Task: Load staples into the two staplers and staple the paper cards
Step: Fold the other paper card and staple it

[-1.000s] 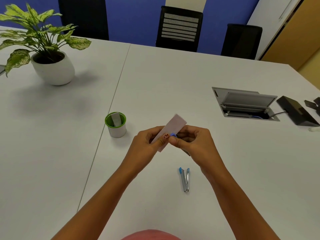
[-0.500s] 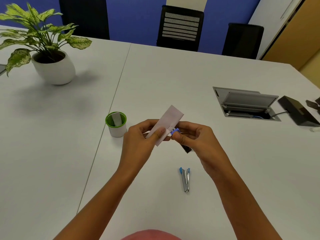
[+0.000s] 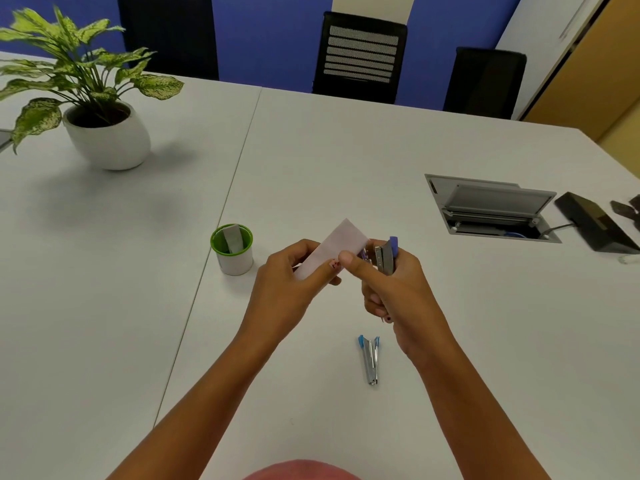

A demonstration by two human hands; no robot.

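My left hand point(image 3: 289, 282) pinches a pale paper card point(image 3: 334, 249) above the middle of the table; the card slants up to the right. My right hand point(image 3: 391, 285) grips a small metal stapler point(image 3: 386, 256) with a blue tip, held upright just right of the card, its thumb reaching the card's lower edge. A second small stapler point(image 3: 370, 358) with light-blue ends lies flat on the table below my hands. A green-rimmed white cup point(image 3: 232, 249) to the left holds another grey card.
A potted plant point(image 3: 100, 133) stands at the far left. An open cable box point(image 3: 491, 209) is sunk into the table point(image 3: 346, 150) at the right, with a black device point(image 3: 595, 223) beside it. Black chairs point(image 3: 360, 57) line the far edge.
The right hand has turned the stapler upright, so its blue tip and metal body now show to the right of the card. The card has shifted slightly up and right.
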